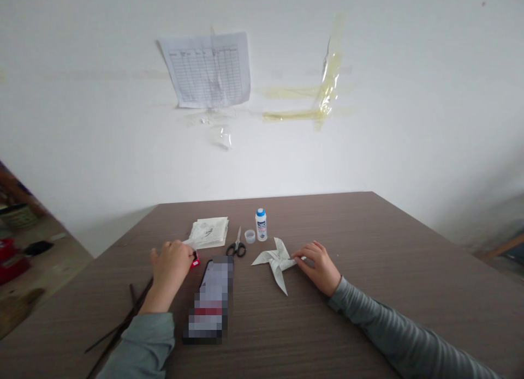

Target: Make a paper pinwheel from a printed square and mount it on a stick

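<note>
A paper pinwheel [278, 260] with printed, pointed blades lies on the table, and my right hand [317, 267] pinches the tip of its right blade. My left hand [174, 264] is at a small red box [195, 259], fingers bent down over it. The hand covers most of the box, and what its fingertips hold, if anything, is hidden. Behind that hand is a stack of printed paper squares [210, 232]. Black-handled scissors [236, 248] lie between the papers and the pinwheel, near a small clear cup [249, 236] and a white glue bottle with a blue cap [261, 225].
A phone [213, 300], its screen blurred out, lies between my forearms. Dark thin sticks [123, 327] lie beside and partly under my left forearm. The brown table [368, 226] meets a white wall, where a printed sheet [208, 71] is taped.
</note>
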`<move>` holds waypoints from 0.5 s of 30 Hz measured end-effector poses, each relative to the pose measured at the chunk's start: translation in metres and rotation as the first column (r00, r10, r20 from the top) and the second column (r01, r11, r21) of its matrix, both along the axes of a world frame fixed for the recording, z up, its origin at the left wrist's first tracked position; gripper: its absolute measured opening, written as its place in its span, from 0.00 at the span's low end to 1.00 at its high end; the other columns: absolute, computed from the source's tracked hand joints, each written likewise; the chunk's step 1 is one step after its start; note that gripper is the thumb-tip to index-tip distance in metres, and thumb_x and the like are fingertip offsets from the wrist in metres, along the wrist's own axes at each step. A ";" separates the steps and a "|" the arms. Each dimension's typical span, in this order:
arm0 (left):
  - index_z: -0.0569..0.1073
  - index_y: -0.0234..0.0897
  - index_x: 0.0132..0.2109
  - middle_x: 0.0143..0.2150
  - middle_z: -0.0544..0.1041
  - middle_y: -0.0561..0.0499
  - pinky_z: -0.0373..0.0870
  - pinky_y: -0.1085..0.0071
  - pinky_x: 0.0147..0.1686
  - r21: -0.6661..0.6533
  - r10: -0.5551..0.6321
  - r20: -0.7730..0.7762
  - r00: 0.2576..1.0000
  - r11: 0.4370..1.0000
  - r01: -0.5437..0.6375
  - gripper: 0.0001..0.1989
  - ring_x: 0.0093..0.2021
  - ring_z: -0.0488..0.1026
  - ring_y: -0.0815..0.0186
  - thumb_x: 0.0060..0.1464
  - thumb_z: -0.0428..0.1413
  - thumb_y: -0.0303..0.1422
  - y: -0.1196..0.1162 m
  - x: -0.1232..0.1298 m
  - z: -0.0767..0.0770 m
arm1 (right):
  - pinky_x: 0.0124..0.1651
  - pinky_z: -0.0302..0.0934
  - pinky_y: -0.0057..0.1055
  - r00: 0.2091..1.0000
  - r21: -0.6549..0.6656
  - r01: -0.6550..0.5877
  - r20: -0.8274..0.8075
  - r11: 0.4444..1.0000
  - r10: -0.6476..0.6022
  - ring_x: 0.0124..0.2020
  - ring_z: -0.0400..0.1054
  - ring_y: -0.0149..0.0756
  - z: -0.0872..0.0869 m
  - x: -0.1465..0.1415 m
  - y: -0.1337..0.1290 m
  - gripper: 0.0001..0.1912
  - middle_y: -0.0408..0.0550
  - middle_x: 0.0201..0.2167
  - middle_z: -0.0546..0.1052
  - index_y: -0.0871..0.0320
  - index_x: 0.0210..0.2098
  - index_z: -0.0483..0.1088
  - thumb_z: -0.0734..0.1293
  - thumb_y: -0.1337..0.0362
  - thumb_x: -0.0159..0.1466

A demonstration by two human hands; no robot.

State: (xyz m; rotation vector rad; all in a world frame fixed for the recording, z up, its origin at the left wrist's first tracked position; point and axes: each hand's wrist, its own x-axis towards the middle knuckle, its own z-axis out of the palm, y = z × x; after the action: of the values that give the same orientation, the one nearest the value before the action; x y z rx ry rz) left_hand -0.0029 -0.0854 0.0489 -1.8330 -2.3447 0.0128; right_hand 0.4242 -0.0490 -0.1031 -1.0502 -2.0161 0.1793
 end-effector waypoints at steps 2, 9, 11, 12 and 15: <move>0.96 0.48 0.41 0.62 0.95 0.34 0.79 0.35 0.77 0.004 0.002 0.002 1.000 1.000 -0.002 0.20 0.69 0.87 0.36 0.78 0.59 0.30 0.000 0.000 0.000 | 0.78 0.77 0.61 1.000 -0.006 -0.003 -0.003 1.000 0.003 0.48 0.91 0.52 0.001 0.000 0.000 0.11 0.49 0.43 0.95 0.45 0.48 0.91 0.75 0.66 0.81; 0.99 0.48 0.47 0.63 0.95 0.32 0.80 0.36 0.76 -0.015 -0.010 -0.013 1.000 1.000 0.010 0.26 0.70 0.87 0.36 0.80 0.54 0.29 -0.002 0.002 0.002 | 0.80 0.75 0.64 1.000 -0.037 -0.003 0.005 0.999 0.003 0.49 0.91 0.53 0.003 0.000 -0.001 0.12 0.49 0.43 0.95 0.45 0.49 0.92 0.75 0.66 0.81; 0.98 0.48 0.47 0.63 0.95 0.32 0.80 0.36 0.76 -0.019 -0.010 -0.021 1.000 1.000 0.010 0.26 0.70 0.87 0.36 0.80 0.53 0.29 -0.002 0.003 0.002 | 0.80 0.75 0.63 1.000 -0.030 -0.006 0.006 1.000 0.006 0.49 0.91 0.53 0.002 0.000 -0.001 0.12 0.49 0.43 0.95 0.45 0.49 0.92 0.75 0.66 0.81; 0.98 0.47 0.46 0.63 0.95 0.32 0.80 0.36 0.76 -0.024 -0.008 -0.027 1.000 1.000 0.007 0.26 0.70 0.87 0.36 0.80 0.53 0.29 -0.001 0.003 0.002 | 0.80 0.75 0.63 1.000 -0.025 -0.006 0.004 1.000 0.006 0.49 0.91 0.53 0.002 0.000 -0.001 0.12 0.49 0.43 0.95 0.45 0.49 0.92 0.75 0.66 0.81; 0.97 0.48 0.45 0.64 0.95 0.34 0.79 0.37 0.77 -0.026 0.004 -0.030 1.000 1.000 -0.005 0.26 0.71 0.86 0.37 0.80 0.53 0.30 0.000 0.003 0.002 | 0.78 0.76 0.61 1.000 -0.001 0.006 -0.006 1.000 -0.006 0.48 0.91 0.52 0.002 0.000 0.000 0.11 0.49 0.43 0.95 0.45 0.48 0.91 0.75 0.66 0.81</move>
State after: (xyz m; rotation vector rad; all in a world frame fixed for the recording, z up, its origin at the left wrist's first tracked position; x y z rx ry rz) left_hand 0.0001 -0.0858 0.0504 -1.8267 -2.3396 0.0708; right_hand 0.4238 -0.0494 -0.1013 -1.0552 -2.0078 0.1803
